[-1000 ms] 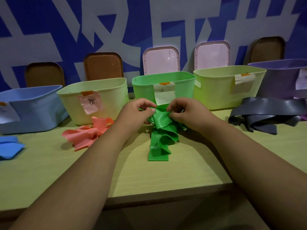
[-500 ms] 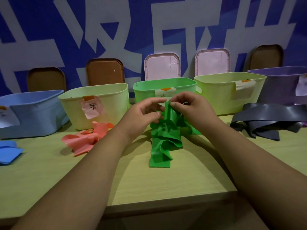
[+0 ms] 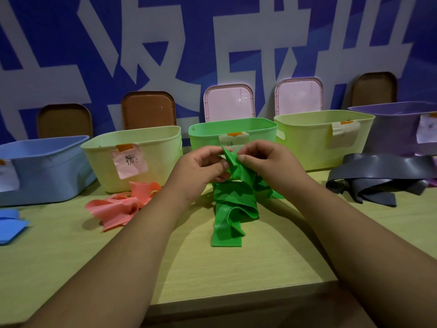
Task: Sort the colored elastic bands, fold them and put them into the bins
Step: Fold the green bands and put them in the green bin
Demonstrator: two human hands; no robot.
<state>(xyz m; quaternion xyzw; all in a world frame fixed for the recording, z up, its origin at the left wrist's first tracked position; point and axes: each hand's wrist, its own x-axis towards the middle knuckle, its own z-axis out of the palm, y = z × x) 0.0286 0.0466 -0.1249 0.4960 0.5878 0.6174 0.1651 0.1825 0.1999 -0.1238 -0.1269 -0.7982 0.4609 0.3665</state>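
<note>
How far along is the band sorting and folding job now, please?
Sorting looks done: the blue band, pink band and grey band lie in separate heaps before the bins. In hand: the left hand and right hand pinch the green band by its top end, the rest crumpled on the table before the green bin. Left: folding all four; no band shows inside a bin.

green band centre | salmon band left | blue band left edge | dark grey band right | blue bin, pale yellow bin, green bin, lime bin, purple bin | brown lids, pink lids | blue wall, white strokes | light wood-grain table
</note>
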